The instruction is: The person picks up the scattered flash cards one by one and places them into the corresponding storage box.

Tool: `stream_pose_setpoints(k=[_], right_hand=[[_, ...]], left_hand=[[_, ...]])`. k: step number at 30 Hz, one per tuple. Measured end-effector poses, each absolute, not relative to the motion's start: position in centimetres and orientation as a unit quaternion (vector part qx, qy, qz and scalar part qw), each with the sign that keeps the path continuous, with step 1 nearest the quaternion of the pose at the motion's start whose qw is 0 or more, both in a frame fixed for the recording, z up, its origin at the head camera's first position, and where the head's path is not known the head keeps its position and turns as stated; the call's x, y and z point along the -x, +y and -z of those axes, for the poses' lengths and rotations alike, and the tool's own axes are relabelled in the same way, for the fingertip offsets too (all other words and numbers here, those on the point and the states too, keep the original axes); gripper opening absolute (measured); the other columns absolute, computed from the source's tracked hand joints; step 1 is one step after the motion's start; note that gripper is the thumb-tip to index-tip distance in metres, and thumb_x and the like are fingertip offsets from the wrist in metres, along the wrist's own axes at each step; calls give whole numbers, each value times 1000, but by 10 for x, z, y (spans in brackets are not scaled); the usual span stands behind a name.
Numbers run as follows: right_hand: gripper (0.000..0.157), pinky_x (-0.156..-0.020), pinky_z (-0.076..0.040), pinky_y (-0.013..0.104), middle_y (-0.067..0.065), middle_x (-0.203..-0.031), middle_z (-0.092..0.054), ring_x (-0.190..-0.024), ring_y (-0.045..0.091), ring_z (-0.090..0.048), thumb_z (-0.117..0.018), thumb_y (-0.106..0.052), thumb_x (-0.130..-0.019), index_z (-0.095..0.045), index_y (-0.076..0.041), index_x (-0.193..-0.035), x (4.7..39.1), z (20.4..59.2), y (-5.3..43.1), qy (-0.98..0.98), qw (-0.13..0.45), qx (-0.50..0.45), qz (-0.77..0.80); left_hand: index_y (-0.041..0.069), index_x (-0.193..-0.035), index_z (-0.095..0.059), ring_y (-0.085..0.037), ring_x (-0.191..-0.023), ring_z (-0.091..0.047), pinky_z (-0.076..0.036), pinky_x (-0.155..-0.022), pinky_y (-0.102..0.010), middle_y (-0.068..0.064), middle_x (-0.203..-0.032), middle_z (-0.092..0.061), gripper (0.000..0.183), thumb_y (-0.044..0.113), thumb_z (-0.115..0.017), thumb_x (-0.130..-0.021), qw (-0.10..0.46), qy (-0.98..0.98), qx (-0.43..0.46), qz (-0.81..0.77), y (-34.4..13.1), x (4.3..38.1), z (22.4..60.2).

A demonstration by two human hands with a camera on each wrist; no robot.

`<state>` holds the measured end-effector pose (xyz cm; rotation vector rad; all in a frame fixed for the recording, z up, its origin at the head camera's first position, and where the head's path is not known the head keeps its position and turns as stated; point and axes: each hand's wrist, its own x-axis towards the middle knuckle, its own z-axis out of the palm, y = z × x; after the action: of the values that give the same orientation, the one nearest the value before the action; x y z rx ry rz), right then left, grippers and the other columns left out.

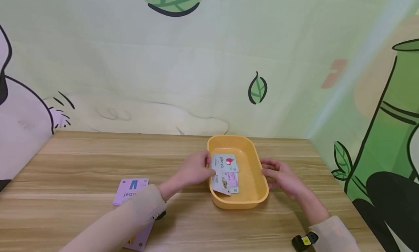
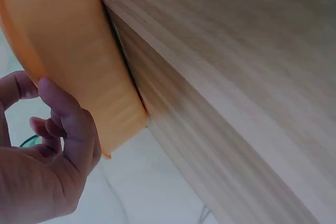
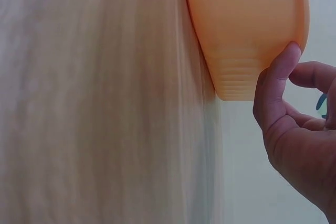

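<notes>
A yellow plastic tray [image 1: 251, 183] with rounded corners stands near the table's back edge. My left hand [image 1: 194, 169] pinches its left rim, thumb tip overlapping the cards inside. At the right rim, my right hand [image 1: 284, 177] grips with thumb and fingertips; the right wrist view shows a fingertip pressed against the tray's outer wall [image 3: 241, 19]. Along the tray's left side lie several picture cards: a pitaya card [image 1: 229, 162], a fish card [image 1: 220, 182] and a partly covered lilac card [image 1: 233, 179].
On the wooden table [image 1: 82, 164], a lilac jeans card [image 1: 131, 189] lies left of the tray. Another lilac card [image 1: 141, 239] is nearer, partly hidden by my left sleeve [image 1: 124, 223]. Behind the table hangs a printed cloth backdrop [image 1: 196, 63].
</notes>
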<state>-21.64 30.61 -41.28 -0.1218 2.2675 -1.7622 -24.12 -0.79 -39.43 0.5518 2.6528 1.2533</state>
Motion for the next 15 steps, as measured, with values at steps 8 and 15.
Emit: stream_pose_setpoints(k=[8, 15], right_hand=[[55, -66, -60, 32, 22, -122, -54, -93, 21, -65, -57, -12, -103, -36, 12, -149, 217, 415, 306, 782, 135, 46, 607], [55, -65, -59, 30, 22, -122, -53, -92, 19, -63, -57, -11, -103, -35, 12, -149, 217, 414, 306, 779, 136, 44, 610]], left_hand=[[5, -90, -58, -21, -69, -53, -44, -57, -30, -6, -78, -55, 23, 13, -79, -87, 61, 907, -175, -377, -3, 241, 398], [10, -91, -57, -18, -66, -52, -44, -55, -29, -4, -77, -56, 25, 27, -75, -94, 55, 901, -170, -396, -10, 237, 397]])
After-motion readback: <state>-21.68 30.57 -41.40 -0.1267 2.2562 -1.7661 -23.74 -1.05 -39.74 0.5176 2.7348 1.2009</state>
